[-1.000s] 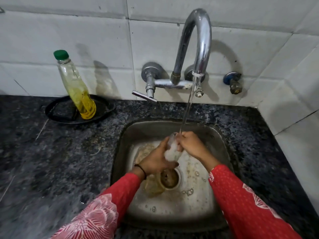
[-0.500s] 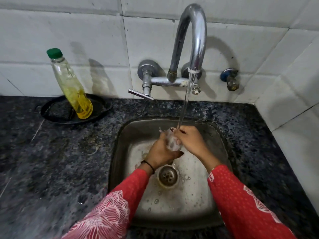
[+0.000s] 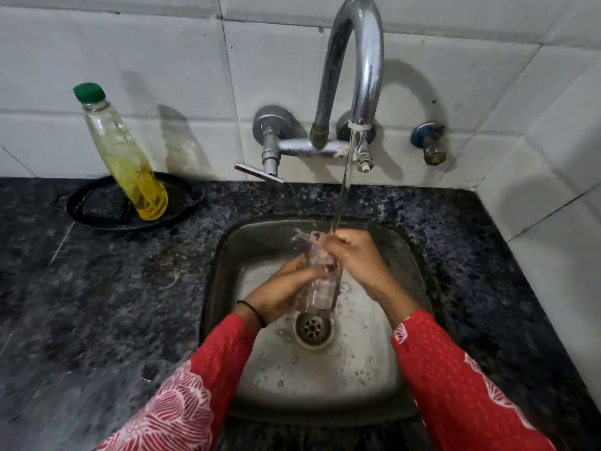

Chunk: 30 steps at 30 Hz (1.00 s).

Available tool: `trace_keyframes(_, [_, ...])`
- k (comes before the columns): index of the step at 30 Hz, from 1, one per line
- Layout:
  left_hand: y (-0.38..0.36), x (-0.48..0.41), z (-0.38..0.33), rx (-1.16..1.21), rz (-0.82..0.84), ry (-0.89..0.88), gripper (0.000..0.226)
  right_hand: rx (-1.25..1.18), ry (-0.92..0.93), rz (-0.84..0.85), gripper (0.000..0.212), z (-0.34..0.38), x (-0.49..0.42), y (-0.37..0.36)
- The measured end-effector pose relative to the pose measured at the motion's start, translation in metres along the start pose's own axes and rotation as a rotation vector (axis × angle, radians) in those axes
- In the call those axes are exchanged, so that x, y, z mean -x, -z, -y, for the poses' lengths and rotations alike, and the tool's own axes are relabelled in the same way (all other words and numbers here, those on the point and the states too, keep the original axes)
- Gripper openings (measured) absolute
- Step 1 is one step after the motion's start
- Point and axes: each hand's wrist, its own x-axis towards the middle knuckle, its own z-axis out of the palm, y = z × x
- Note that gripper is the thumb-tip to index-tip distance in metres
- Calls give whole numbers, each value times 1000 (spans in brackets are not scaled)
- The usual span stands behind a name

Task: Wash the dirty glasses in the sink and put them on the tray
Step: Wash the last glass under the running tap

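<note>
Rinse step: L hand (image 3: 279, 291) grips the drinking glass (image 3: 320, 288) round its body, R hand (image 3: 354, 255) pinches its rim; glass is over the sink (image 3: 247, 242), under tap water (image 3: 341, 196). Next, prob.: tip out water, firm wet-grip carry to tray.

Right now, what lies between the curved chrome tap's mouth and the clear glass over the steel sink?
Only a thin stream of water, falling to the clear glass; head view.
</note>
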Motion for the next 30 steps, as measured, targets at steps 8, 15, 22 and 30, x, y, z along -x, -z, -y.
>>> trace_keyframes(8, [-7, -22, 13, -657, -182, -130, 58, 312, -50, 16, 33, -15, -8, -7])
trace_keyframes(15, [-5, -3, -7, 153, 123, 264, 26, -153, -65, -170, 24, -20, -6, 7])
trace_keyframes(22, [-16, -13, 1, -468, -156, -37, 33, 146, 38, -89, 32, -20, -15, -1])
trace_keyframes(30, [-19, -8, -1, -389, -223, 35, 20, 250, 1, -76, 38, -26, -17, -8])
